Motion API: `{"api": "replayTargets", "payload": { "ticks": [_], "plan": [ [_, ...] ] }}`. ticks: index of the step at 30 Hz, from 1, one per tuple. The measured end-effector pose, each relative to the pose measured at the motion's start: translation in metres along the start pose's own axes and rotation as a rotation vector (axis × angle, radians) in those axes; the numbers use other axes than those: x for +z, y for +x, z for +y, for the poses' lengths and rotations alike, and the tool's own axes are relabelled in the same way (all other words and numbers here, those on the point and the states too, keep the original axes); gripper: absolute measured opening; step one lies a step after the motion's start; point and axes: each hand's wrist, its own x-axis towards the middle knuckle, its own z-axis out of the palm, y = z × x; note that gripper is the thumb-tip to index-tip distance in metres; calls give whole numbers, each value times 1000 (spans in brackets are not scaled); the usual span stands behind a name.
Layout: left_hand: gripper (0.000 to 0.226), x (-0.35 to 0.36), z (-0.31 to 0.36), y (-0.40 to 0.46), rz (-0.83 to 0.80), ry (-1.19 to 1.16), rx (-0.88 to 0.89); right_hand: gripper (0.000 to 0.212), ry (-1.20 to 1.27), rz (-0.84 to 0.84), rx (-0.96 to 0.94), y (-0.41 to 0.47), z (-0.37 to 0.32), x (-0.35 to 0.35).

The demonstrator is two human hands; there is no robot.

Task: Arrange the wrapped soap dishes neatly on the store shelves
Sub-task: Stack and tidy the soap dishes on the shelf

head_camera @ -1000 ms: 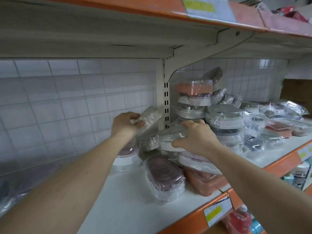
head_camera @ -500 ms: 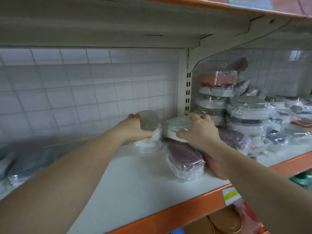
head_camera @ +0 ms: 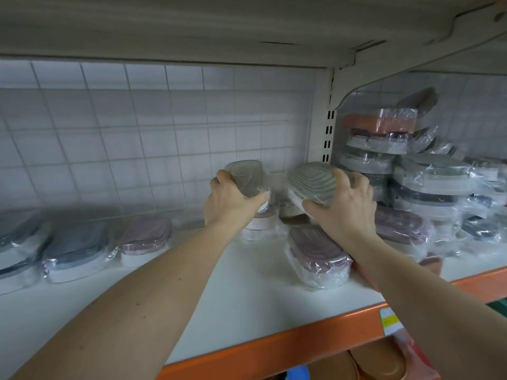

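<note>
My left hand (head_camera: 229, 200) grips a grey wrapped soap dish (head_camera: 247, 178), held tilted above another wrapped dish (head_camera: 259, 224) on the white shelf (head_camera: 192, 305). My right hand (head_camera: 343, 207) grips a second grey ridged soap dish (head_camera: 312, 181), lifted and tilted near the shelf upright. A mauve wrapped dish (head_camera: 315, 255) lies on the shelf below my right wrist. On the left stand a mauve dish (head_camera: 145, 239) and two dark grey dishes (head_camera: 74, 250) in a row.
A loose pile of wrapped soap dishes (head_camera: 428, 182) fills the shelf to the right of the slotted upright (head_camera: 327, 133). A tiled wall (head_camera: 137, 138) backs the shelf. The orange front edge (head_camera: 274, 349) carries a yellow price label (head_camera: 389, 322). Another shelf sits close overhead.
Both hands have lifted their grey dishes higher and tilted them. The view has swung left, bringing the row of dishes at the left into sight.
</note>
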Motion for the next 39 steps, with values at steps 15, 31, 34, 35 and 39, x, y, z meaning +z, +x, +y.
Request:
{"api": "replayTargets", "payload": {
  "ticks": [15,31,34,35,39],
  "plan": [
    [60,-267,-151,-106,236,138,-84,77,349,-120,-267,-155,-225,14],
    [54,-567,-357,-284,382,391,-447,67,574,-499,-593,-423,-510,62],
    [49,-590,-389,-285,401,367,-478,65,566,-531,-627,-434,-546,80],
    [49,-597,-400,-281,405,362,-485,64,564,-540,-634,-437,-557,88],
    [51,-619,-452,-255,405,356,-492,64,562,-558,-648,-442,-609,133]
  ]
}}
